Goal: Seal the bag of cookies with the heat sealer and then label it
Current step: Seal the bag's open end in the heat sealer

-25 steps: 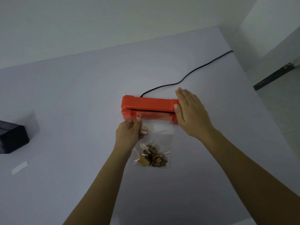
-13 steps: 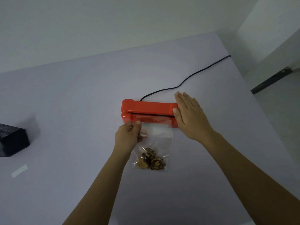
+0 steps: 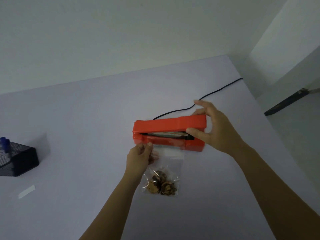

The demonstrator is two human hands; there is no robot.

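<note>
Your right hand (image 3: 218, 129) gripped the right end of the heat sealer (image 3: 169, 144): thumb at the front edge under the lid (image 3: 173, 123), fingers curled over the back. The lid was tilted up at that end, hinged low at the left, so a dark slot showed between lid and base.

Your left hand (image 3: 140, 156) pinched the upper left corner of the clear bag (image 3: 171, 163), thumb and forefinger closed on the film right in front of the sealer base. The bag's top edge lay over the base front, reaching up into the slot (can't tell whether a seal line was there). The rest of the bag lay flat on the desk (image 3: 86, 118) toward you, with the cookies (image 3: 161, 185) bunched at the bottom end, well clear of the sealer.

A black cord (image 3: 216, 91) ran from the sealer's back to the far right desk edge. At the far left sat a black mesh organiser (image 3: 19, 161) with blue pen caps (image 3: 5, 142) sticking out, and near it a white label strip (image 3: 26, 191) lay flat on the desk, apart from both hands.
</note>
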